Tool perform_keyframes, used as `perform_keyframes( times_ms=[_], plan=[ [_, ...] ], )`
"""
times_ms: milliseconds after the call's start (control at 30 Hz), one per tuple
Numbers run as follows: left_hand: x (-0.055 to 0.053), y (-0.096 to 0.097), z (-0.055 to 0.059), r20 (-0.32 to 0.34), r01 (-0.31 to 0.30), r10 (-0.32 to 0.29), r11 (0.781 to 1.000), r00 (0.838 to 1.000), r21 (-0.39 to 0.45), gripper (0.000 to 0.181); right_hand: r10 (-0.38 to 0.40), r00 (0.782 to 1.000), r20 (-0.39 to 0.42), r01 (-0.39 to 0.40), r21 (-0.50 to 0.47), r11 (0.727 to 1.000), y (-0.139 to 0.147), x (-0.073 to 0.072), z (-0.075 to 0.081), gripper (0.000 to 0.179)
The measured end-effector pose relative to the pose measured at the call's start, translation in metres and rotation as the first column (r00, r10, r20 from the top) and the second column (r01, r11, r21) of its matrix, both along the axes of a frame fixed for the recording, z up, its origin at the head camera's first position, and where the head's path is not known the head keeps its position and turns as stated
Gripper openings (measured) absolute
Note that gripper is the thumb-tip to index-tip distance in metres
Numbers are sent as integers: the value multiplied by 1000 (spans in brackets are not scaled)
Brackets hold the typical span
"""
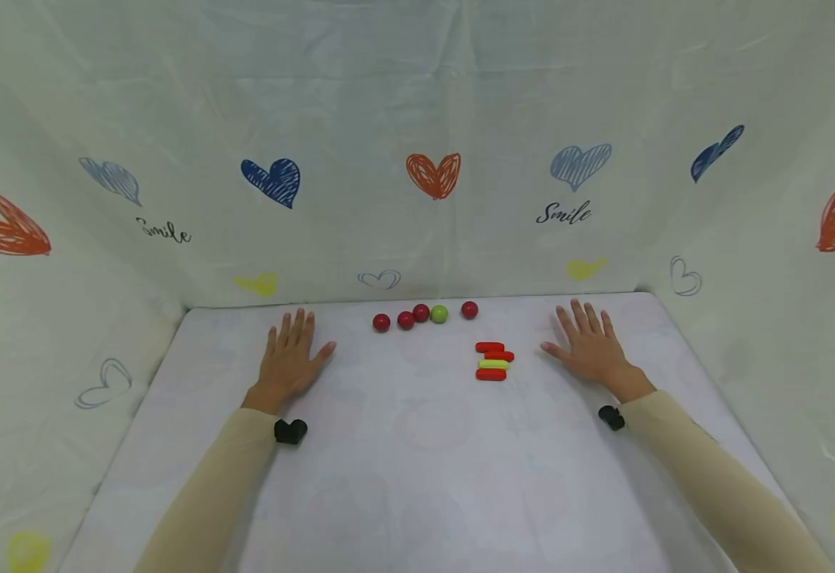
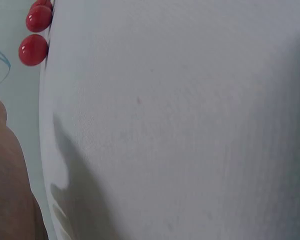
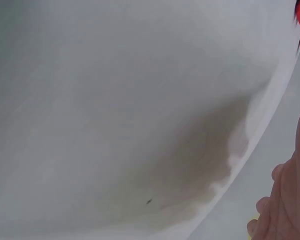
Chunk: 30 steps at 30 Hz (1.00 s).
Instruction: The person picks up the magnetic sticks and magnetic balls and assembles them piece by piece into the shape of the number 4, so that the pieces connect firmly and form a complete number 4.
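Both hands are held palm down with straight, spread fingers and nothing in them. My left hand (image 1: 290, 362) is over the table's back left, its thumb pointing toward a row of small balls. That row has several red balls (image 1: 382, 322) and one green ball (image 1: 439, 313) near the back edge. My right hand (image 1: 591, 348) is over the back right. Closest to its thumb lies a small stack-like group of short rods, with red rods (image 1: 491, 375) and one yellow rod (image 1: 493, 364). In the left wrist view, red balls (image 2: 33, 50) show beyond the thumb.
The white table (image 1: 403, 477) stands against a pale cloth backdrop (image 1: 345, 95) printed with hearts and the word "Smile". The cloth also hangs along the left and right sides. A black wrist device (image 1: 291, 431) sits on each sleeve cuff.
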<state>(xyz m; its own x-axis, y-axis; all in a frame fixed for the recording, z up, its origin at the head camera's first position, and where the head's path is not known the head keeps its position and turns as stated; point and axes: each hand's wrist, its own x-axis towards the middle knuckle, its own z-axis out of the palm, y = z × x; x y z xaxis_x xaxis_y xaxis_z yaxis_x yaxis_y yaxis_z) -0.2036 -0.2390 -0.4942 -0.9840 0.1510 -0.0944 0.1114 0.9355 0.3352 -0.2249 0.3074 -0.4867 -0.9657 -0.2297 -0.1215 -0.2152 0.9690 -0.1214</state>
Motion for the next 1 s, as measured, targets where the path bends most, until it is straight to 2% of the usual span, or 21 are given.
perform_keyframes(
  times_ms=[200, 467, 767, 1000],
  plan=[
    [-1, 8, -1, -13, 9, -9, 999, 1000, -40, 86, 25, 1000, -5, -25, 26, 999, -21, -3, 1, 92],
    [-5, 21, -5, -34, 37, -38, 999, 999, -28, 91, 74, 997, -23, -73, 31, 997, -45, -3, 4, 91],
    [-10, 47, -6, -64, 84, -85, 996, 994, -27, 86, 127, 987, -100, -125, 31, 992, -65, -2, 5, 84],
    [-12, 69, -2, -83, 115, -118, 993, 990, -31, 83, 168, 978, -126, -164, 38, 986, -77, -1, 6, 78]
  ],
)
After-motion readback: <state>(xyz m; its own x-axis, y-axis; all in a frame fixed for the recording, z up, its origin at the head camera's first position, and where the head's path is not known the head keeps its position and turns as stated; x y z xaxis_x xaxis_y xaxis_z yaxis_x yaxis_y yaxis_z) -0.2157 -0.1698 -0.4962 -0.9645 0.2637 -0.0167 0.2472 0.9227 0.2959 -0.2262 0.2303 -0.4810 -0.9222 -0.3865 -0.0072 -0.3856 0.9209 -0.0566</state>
